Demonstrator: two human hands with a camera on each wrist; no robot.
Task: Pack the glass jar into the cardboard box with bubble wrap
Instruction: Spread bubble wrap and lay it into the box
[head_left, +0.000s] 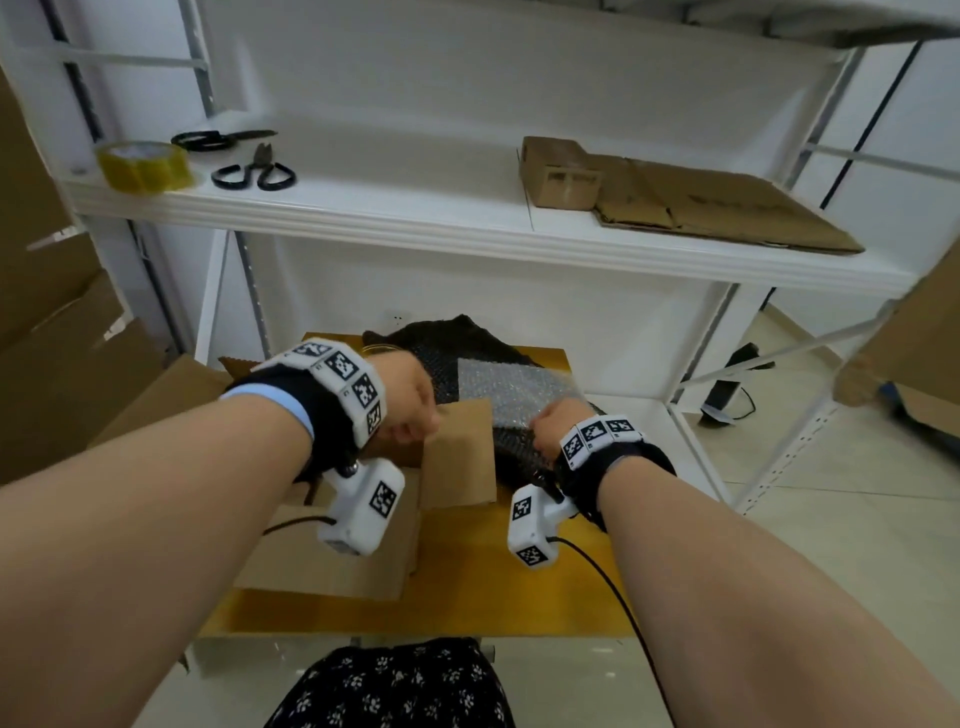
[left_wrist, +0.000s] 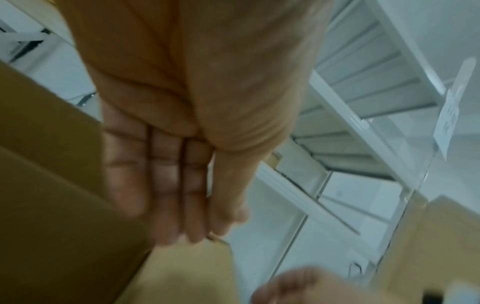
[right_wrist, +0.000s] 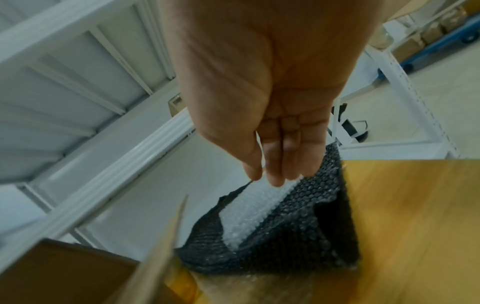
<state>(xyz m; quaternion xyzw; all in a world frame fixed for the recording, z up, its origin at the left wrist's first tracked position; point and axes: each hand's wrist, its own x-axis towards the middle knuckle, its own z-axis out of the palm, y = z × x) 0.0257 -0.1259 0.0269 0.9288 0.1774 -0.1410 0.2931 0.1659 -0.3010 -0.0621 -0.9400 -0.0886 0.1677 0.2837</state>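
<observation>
An open cardboard box (head_left: 332, 561) stands on the yellow table (head_left: 467, 597), one flap (head_left: 462, 452) raised. My left hand (head_left: 410, 415) is at that flap's top edge; in the left wrist view its straight fingers (left_wrist: 166, 195) touch the flap (left_wrist: 187, 271). My right hand (head_left: 545, 423) pinches a sheet of clear bubble wrap (head_left: 509, 387) between thumb and fingers (right_wrist: 275, 164). The clear bubble wrap (right_wrist: 249, 209) lies on crumpled black bubble wrap (right_wrist: 298, 236) behind the box. I cannot make out the glass jar.
The white shelf above holds a tape roll (head_left: 143, 165), scissors (head_left: 223, 139), small pliers (head_left: 254, 174), a small box (head_left: 561, 174) and flattened cardboard (head_left: 701, 208). Large cardboard boxes (head_left: 52, 338) stand at the left. A black cable (head_left: 613, 582) trails from my right wrist.
</observation>
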